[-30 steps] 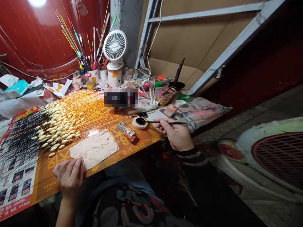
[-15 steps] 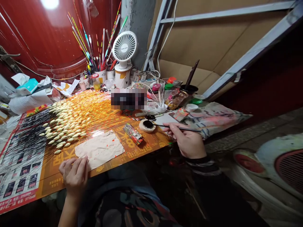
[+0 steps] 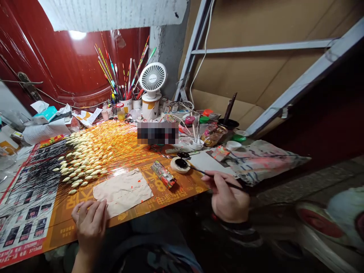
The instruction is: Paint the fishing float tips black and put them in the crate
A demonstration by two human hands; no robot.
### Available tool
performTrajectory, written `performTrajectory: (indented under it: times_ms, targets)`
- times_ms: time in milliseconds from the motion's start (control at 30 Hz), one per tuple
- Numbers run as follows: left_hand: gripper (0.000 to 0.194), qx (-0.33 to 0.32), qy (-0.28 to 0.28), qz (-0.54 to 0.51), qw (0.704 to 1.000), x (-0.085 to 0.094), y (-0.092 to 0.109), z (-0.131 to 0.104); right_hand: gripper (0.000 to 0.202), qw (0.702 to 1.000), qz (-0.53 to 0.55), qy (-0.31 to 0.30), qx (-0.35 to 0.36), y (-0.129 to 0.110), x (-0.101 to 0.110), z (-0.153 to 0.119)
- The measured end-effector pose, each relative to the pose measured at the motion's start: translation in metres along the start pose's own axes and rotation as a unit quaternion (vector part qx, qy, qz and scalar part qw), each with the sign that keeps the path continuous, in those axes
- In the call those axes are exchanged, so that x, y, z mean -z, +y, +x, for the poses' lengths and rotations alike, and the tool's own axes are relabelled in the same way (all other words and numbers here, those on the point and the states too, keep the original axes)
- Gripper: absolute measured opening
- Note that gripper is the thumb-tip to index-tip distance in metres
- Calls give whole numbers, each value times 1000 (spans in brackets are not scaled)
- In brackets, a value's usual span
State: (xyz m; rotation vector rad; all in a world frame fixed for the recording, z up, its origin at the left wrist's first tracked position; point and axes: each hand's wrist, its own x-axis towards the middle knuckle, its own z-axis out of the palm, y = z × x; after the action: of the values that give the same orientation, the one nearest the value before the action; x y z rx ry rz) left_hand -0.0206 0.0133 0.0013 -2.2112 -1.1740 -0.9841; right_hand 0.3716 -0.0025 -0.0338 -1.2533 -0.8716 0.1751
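A thin dark brush (image 3: 199, 171) is pinched in my right hand (image 3: 229, 195), its tip at the black paint in a small round pot (image 3: 181, 163). My left hand (image 3: 90, 220) rests at the table's front edge, fingers curled together by the near left corner of a pale cloth (image 3: 123, 192) with orange specks. Whether those fingers grip anything is too small to make out. Between cloth and pot lies a paint-smeared block (image 3: 163, 174). Many cream, spindle-shaped floats (image 3: 88, 159) with thin orange and black stems lie on the left of the table.
A white fan (image 3: 153, 77) stands at the back beside cups of brushes and coloured sticks (image 3: 126, 104). Jars, small cups (image 3: 233, 145) and a stained cloth or bag (image 3: 264, 159) are at the right. A paper sheet (image 3: 113, 13) hangs at the top.
The view has tilted up, showing the hanging sheet. My right hand has moved down and slightly right relative to the pot, and the brush slants more steeply. My left hand stays by the cloth.
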Motion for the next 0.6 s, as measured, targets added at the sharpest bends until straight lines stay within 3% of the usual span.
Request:
performTrajectory:
  times_ms: [67,133,300,400,600]
  targets:
    - [24,-8,0,4,1000,1,-7,-3,24,999,45,12,-13,-9,-8,-20]
    - [24,-16,3,2,1000,2,-14,-6,23,998,50,-18,24,-19,-16,-41]
    - [25,-15,-6,-11,1000,2,-18,-8,30,958,68,-210,185,-50,-40,-85]
    - [24,0,-19,-15,1000,3,-14,-6,44,921,96,-282,250,-61,-57,-106]
    - [21,24,-36,-23,999,5,-5,-3,53,892,129,-341,269,-62,-82,-140]
